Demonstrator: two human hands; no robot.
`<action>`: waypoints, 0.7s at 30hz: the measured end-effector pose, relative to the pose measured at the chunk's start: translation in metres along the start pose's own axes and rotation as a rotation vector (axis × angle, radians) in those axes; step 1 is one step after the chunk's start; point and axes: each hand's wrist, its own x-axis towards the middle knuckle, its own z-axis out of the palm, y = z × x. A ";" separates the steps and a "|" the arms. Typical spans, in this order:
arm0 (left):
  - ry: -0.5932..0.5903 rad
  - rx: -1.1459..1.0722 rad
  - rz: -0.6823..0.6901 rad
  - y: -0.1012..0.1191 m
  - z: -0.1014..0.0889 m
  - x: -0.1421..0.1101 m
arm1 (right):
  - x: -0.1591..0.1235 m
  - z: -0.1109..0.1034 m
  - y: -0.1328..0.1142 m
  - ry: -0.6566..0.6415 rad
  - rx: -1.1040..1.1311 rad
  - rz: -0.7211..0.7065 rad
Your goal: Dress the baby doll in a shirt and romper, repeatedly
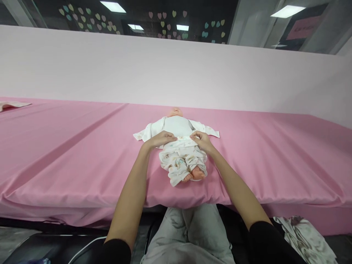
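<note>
A baby doll (176,111) lies on its back on the pink cloth, its head away from me and its bare feet (197,173) toward me. It wears a white long-sleeved top (176,125) with the sleeves spread out. Printed white baby pants (180,156) cover its legs and bunch up near the feet. My left hand (162,138) pinches the waistband at its left side. At the right side of the same waistband, my right hand (201,140) pinches it with thumb and fingers.
The pink cloth (82,154) covers a wide table in front of a white wall (176,73). A light cloth (13,105) lies at the far left. Crumpled printed fabric (306,238) rests low at the right, and a white cable (85,247) runs at lower left.
</note>
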 end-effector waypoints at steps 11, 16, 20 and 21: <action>0.056 -0.145 -0.099 -0.045 -0.024 -0.005 | -0.004 0.003 0.014 -0.044 -0.203 0.039; 0.060 -0.273 -0.025 -0.051 -0.016 -0.004 | -0.008 0.003 0.008 -0.082 -0.348 -0.021; 0.083 -0.318 0.021 -0.045 -0.007 0.000 | -0.003 0.014 -0.012 -0.123 -0.630 -0.187; 0.102 -0.324 0.050 -0.043 -0.005 0.001 | 0.001 0.020 -0.019 -0.146 -0.664 -0.224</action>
